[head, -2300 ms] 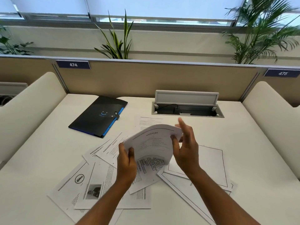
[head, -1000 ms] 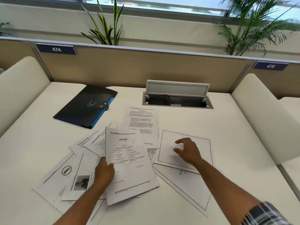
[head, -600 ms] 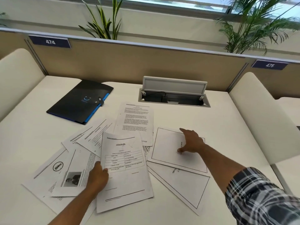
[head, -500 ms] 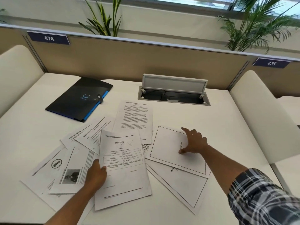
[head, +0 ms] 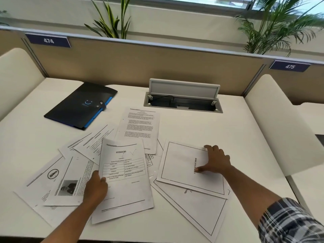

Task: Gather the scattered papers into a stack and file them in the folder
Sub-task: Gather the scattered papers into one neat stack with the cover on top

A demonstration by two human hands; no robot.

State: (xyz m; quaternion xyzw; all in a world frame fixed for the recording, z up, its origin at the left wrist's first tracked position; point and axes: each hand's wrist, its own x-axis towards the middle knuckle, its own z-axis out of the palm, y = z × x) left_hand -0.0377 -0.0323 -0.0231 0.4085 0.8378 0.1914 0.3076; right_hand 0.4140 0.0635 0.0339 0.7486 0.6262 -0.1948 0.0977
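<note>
Both arms out in front, bare forearms, plaid sleeve bunched up around the right elbow. Left hand low and closer to the body, thumb on top and fingers tucked under, so pretty much pinching. Right hand further out and off to the right of the left one, palm down, fingers spread flat, thumb angled back toward the left hand.

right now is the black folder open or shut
Shut: the black folder lies flat on the desk, its flap down and no papers in it.
</note>
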